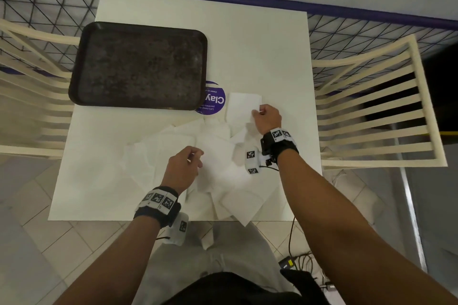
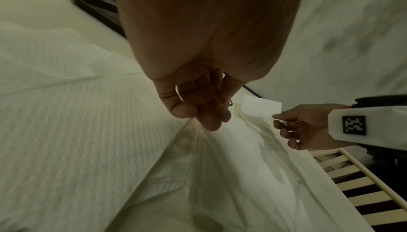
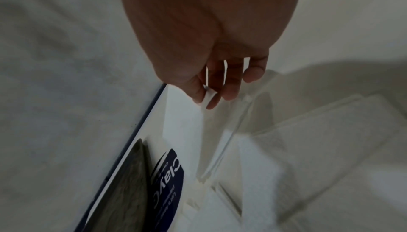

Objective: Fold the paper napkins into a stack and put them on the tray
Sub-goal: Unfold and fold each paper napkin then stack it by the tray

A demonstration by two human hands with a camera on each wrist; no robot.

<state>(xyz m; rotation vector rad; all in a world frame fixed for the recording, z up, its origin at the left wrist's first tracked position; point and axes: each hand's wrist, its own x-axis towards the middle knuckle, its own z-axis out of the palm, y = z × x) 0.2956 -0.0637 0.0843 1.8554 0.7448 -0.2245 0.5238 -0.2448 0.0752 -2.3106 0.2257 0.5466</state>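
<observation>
Several white paper napkins (image 1: pixel 210 156) lie unfolded and overlapping on the near half of the white table (image 1: pixel 272 52). My right hand (image 1: pixel 259 112) pinches the near right corner of a folded napkin (image 1: pixel 241 106) beside the purple sticker; the right wrist view shows thumb and fingers (image 3: pixel 207 96) on its edge. My left hand (image 1: pixel 197 157) pinches a loose napkin (image 2: pixel 198 157) in the middle of the pile and lifts it into a ridge. The dark tray (image 1: pixel 138 67) sits at the far left with nothing on it.
A round purple sticker (image 1: pixel 213 103) lies between the tray and the folded napkin. Cream slatted chairs (image 1: pixel 376 106) stand at both sides of the table. One napkin hangs over the near edge (image 1: pixel 245 218). Cables (image 1: pixel 300 262) lie on the tiled floor.
</observation>
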